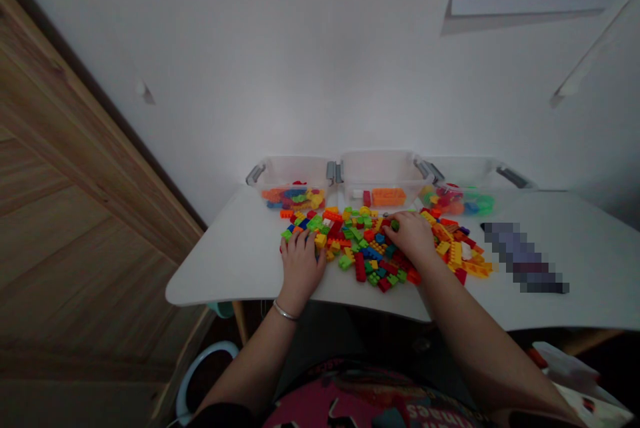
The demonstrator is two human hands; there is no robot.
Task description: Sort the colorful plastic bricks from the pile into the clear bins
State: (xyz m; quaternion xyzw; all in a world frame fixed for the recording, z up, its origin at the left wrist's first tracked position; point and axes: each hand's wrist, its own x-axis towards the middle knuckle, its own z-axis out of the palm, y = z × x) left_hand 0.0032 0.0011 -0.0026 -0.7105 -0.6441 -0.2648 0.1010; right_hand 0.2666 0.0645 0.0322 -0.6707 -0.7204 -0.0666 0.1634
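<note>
Bare forearms (475, 341) reach up from a pink printed top (350, 401) to a white table (235, 275). The left hand (300, 268), with a thin silver bangle (285, 311) at its wrist, lies palm down at the near-left edge of a loose pile of plastic building bricks (363, 248). Its fingers are lightly curled, and their tips touch a yellow brick (320, 240) and the bricks around it; whether they have hold of anything, I cannot tell. The right hand (407, 236) rests palm down on top of the pile, fingers close together and bent over the bricks, with a small green brick (395, 225) just at the fingertips. Any grip is hidden by the fingers.

Red, green, blue, yellow and orange bricks spread across the table between the hands and beyond the right hand. Three clear plastic bins with grey handles stand in a row behind the pile. The left bin (293, 178) holds mixed colours, the middle bin (380, 175) mainly orange bricks, and the right bin (463, 181) green, red and blue ones. A pixelated object (523, 258) lies on the table to the right. A wooden panel (85, 201) runs along the left, beside a white wall (320, 68).
</note>
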